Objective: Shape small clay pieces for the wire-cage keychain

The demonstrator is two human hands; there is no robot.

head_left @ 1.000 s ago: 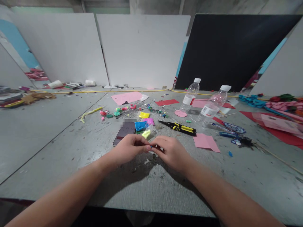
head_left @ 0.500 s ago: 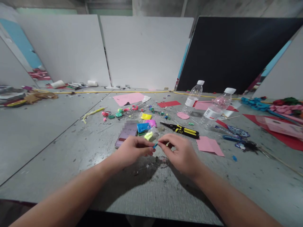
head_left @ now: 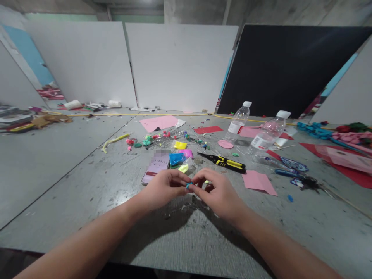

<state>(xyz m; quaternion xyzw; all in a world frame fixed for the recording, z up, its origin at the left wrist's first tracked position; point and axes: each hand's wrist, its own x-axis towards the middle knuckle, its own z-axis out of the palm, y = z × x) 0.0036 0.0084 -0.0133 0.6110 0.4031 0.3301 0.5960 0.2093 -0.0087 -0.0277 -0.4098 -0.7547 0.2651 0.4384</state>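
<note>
A small lump of blue modelling clay (head_left: 189, 185) is pinched between the fingertips of both hands, above the grey table. My left hand (head_left: 165, 188) grips it from the left, thumb and index finger together. From the right, my right hand (head_left: 217, 190) presses on the same lump with its thumb and fingers. Just beyond the hands lie a blue clay packet (head_left: 176, 159), a yellow packet (head_left: 180, 145), a magenta packet (head_left: 186, 154) and a lime packet (head_left: 184, 168). A phone (head_left: 155, 166) rests behind my left hand, partly covered by it.
Yellow-and-black pliers (head_left: 223, 161) lie beyond my right hand, near a pink paper sheet (head_left: 259, 182). Two clear bottles stand at the right, the nearer bottle (head_left: 269, 133) among tools and scraps. Small clay pieces on wires (head_left: 147, 140) lie farther back. Upright boards (head_left: 181, 66) close off the far side.
The blue clay has gone from a thin strip held between the hands to a bunched lump. My fingertips have come closer together. The view has tilted slightly.
</note>
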